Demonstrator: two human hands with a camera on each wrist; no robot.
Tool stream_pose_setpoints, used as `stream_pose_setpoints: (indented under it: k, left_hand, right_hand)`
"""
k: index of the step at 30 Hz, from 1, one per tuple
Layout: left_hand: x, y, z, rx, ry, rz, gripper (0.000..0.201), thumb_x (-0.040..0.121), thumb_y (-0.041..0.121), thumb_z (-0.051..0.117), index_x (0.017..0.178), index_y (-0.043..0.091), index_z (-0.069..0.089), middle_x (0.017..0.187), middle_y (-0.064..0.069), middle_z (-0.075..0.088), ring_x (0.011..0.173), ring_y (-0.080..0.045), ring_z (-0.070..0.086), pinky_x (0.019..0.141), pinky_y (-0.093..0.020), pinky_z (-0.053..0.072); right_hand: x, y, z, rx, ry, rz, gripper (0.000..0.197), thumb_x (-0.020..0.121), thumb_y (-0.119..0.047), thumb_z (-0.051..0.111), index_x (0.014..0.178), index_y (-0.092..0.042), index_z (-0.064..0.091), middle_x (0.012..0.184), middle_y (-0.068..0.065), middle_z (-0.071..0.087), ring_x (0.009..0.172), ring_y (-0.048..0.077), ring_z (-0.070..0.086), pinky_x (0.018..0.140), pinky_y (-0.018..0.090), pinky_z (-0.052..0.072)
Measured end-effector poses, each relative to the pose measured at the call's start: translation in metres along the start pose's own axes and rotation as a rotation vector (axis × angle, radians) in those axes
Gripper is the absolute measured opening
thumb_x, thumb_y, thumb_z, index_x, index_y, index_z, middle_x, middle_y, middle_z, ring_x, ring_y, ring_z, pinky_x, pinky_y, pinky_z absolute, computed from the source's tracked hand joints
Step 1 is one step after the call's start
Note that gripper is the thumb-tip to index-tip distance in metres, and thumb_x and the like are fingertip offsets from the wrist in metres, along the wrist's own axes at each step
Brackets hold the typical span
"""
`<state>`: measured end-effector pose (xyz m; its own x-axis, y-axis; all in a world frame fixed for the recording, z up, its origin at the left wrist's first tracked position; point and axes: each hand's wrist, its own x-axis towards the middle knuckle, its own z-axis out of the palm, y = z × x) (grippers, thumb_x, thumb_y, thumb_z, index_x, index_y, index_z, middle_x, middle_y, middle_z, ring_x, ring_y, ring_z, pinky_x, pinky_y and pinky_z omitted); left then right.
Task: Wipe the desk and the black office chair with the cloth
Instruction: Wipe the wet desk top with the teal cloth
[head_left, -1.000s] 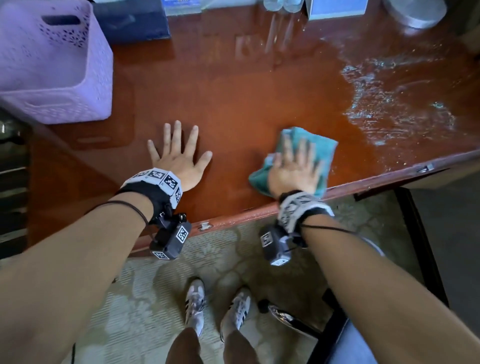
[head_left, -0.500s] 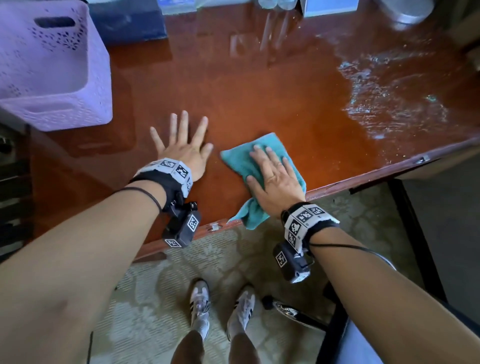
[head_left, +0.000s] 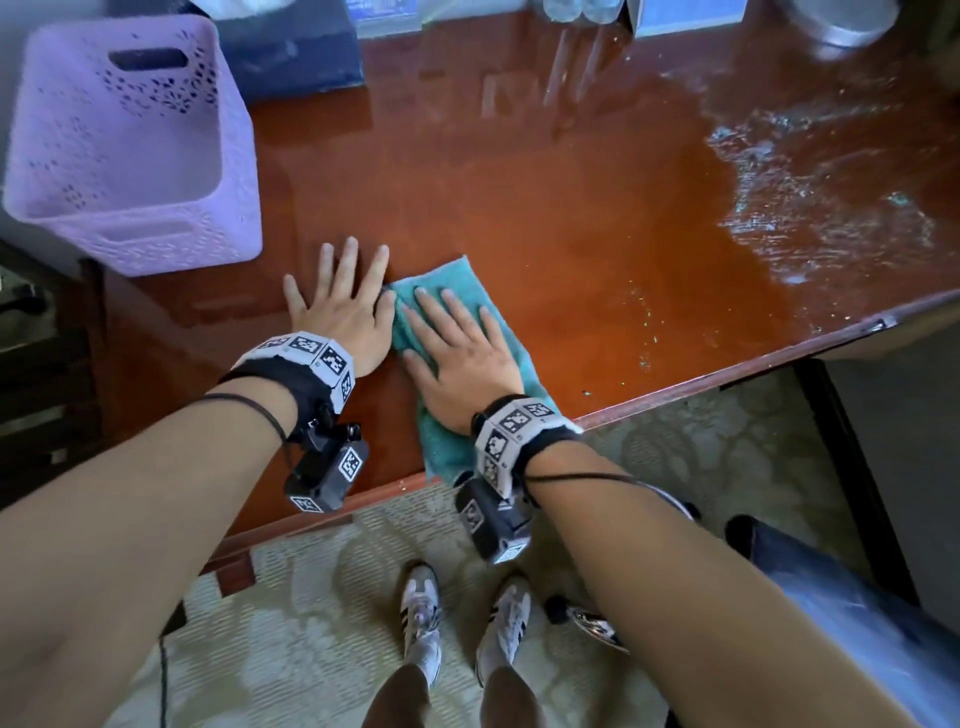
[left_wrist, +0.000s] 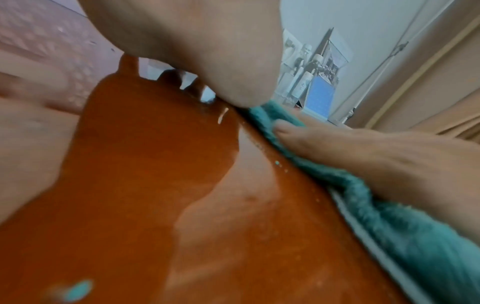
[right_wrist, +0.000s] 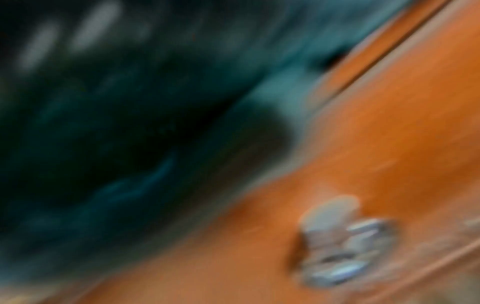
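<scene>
A teal cloth (head_left: 457, 283) lies flat on the glossy reddish-brown desk (head_left: 597, 218), near its front edge, with one end hanging over that edge. My right hand (head_left: 457, 343) presses on the cloth with straight, spread fingers. Right beside it my left hand (head_left: 343, 301) rests flat on the bare desk, its thumb side touching the cloth. In the left wrist view the cloth (left_wrist: 389, 216) runs along the right under my right hand (left_wrist: 376, 156). The right wrist view is blurred: dark teal cloth (right_wrist: 130, 133) against the desk's orange front (right_wrist: 389, 144). A black chair part (head_left: 831, 587) shows at lower right.
A lilac perforated basket (head_left: 130, 140) stands at the desk's back left. A dark box (head_left: 296, 57), bottles and a round metal object (head_left: 841, 21) line the back edge. A wet, streaky patch (head_left: 821, 208) covers the desk's right side. My shoes (head_left: 421, 618) stand on patterned carpet below.
My right hand has slid the cloth leftward along the desk's front edge until it meets my left hand. The left hand has stayed flat in its place.
</scene>
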<state>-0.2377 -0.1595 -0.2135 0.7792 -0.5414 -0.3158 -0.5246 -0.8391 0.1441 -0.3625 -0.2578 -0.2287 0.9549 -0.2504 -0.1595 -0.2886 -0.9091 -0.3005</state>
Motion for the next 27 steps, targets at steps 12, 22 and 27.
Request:
stream_pose_setpoints:
  k: [12, 22, 27]
  left_hand:
    - [0.028, 0.118, 0.01, 0.056, -0.06, 0.287, 0.057, 0.099, 0.052, 0.011, 0.152, 0.038, -0.007, 0.159, 0.007, -0.02, 0.146, -0.016, -0.02, 0.116, -0.055, -0.009]
    - [0.067, 0.202, 0.001, 0.089, -0.071, 0.262, 0.059, 0.098, 0.054, 0.01, 0.152, 0.037, -0.007, 0.159, 0.006, -0.02, 0.145, -0.016, -0.021, 0.115, -0.055, -0.01]
    - [0.073, 0.248, 0.011, 0.04, -0.07, 0.277, 0.058, 0.098, 0.054, 0.01, 0.152, 0.037, -0.007, 0.159, 0.006, -0.019, 0.146, -0.016, -0.02, 0.116, -0.055, -0.008]
  right_hand:
    - [-0.034, 0.152, -0.037, 0.107, 0.279, 0.843, 0.057, 0.098, -0.045, 0.02, 0.153, -0.036, 0.008, 0.161, -0.008, 0.0, 0.148, 0.016, -0.004, 0.119, 0.047, -0.003]
    - [-0.057, 0.277, -0.067, 0.066, 0.327, 0.826, 0.056, 0.099, -0.043, 0.021, 0.153, -0.036, 0.011, 0.162, -0.006, 0.005, 0.149, 0.017, 0.0, 0.12, 0.046, 0.001]
    - [-0.046, 0.297, -0.084, 0.118, 0.313, 0.999, 0.058, 0.099, -0.037, 0.018, 0.154, -0.028, 0.005, 0.162, -0.001, -0.001, 0.148, 0.02, -0.006, 0.119, 0.05, -0.002]
